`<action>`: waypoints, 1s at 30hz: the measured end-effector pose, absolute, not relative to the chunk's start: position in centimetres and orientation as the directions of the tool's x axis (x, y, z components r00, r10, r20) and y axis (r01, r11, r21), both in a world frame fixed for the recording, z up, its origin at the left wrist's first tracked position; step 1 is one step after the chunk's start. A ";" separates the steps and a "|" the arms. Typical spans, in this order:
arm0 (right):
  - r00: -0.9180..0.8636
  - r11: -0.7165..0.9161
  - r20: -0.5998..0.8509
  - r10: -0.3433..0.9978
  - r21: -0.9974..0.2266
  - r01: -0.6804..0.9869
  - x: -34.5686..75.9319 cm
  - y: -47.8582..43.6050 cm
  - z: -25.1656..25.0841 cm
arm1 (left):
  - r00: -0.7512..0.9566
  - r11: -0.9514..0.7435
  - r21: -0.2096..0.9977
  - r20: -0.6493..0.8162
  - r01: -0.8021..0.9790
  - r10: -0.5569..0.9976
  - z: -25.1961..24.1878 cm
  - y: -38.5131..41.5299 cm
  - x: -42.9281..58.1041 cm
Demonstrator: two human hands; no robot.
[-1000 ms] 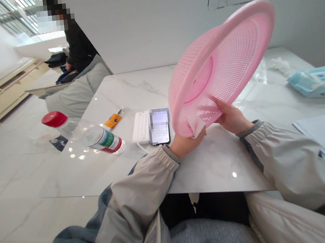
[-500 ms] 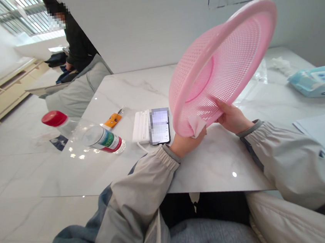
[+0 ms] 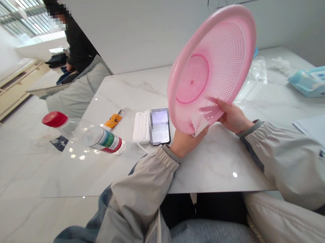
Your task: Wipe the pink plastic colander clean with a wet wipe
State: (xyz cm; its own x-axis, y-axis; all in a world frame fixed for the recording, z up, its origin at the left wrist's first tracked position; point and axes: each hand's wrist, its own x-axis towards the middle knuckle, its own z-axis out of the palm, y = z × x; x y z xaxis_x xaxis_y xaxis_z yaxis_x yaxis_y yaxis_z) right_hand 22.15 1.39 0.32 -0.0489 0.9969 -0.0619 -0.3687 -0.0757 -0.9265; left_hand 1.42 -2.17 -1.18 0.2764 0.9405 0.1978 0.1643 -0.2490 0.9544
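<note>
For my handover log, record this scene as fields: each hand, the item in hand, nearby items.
Left hand: holds a white cloth against the rim
Right hand: grips the rim
Item in hand: pink plastic colander, tilted
Nearby items: phone, clear bottle on its side, blue wipes pack
Surface: white marble table

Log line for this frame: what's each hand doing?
Left hand: presses white wipe to rim | Right hand: holds pink plastic colander tilted up | Nearby: wet-wipe pack, phone
</note>
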 end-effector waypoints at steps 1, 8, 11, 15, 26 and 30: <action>-0.042 -0.070 -0.058 0.997 -0.928 -0.366 22.2 1.4 0.3 | 0.279 -0.249 0.950 0.192 0.186 0.941 -1.3 -2.2 1.3; 0.035 -0.015 -0.030 0.999 -0.929 -0.369 22.5 1.9 -0.3 | 0.274 -0.226 0.919 0.138 0.323 0.952 -0.8 -2.4 1.0; 0.069 0.002 -0.025 0.997 -0.930 -0.367 22.4 2.0 -0.3 | 0.268 -0.238 0.900 0.143 0.365 0.953 -0.3 -2.3 1.0; 0.138 0.026 -0.029 0.990 -0.927 -0.375 22.4 2.2 -0.1 | 0.298 -0.255 0.866 0.131 0.430 0.946 0.1 -2.0 0.9; 0.329 0.073 -0.040 0.944 -0.943 -0.323 23.4 2.5 -0.8 | 0.336 -0.233 0.966 0.184 0.109 0.924 -0.7 -1.3 1.4; 0.353 0.124 0.028 0.935 -0.960 -0.250 23.5 2.5 -0.9 | 0.359 -0.190 0.981 0.191 -0.038 0.914 -0.7 -1.1 1.5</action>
